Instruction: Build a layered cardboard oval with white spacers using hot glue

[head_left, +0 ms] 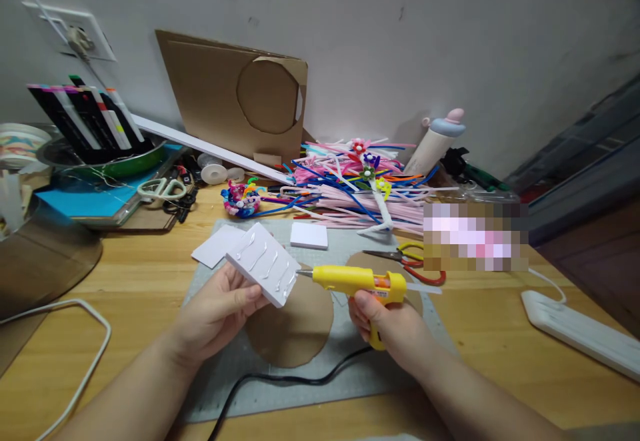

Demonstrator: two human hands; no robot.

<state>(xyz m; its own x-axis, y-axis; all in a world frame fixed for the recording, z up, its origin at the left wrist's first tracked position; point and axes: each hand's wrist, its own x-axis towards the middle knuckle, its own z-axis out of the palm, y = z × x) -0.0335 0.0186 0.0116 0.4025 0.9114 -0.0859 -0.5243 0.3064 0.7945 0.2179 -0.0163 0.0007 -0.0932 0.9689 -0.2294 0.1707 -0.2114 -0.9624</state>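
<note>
Tilted toward the camera, a white rectangular block (265,261) with several wavy lines of clear glue is held by its lower left edge in my left hand (225,307). My right hand (385,324) is closed around the handle of a yellow glue gun (350,279). The gun's metal nozzle is at the block's right edge; contact is unclear. Beneath the hands, a round cardboard piece (290,327) lies on a grey cutting mat (270,397). Another cardboard disc (357,264) is partly hidden behind the gun. A smaller white block (309,235) rests near the mat's back edge.
Pipe cleaners (340,194) are piled at the back, beside a white bottle (435,144). Red-and-yellow-handled pliers (420,264) lie right of centre. A black cord (280,379) crosses the mat. Scissors (163,191) and markers (95,121) are left; a power strip (580,334) is right.
</note>
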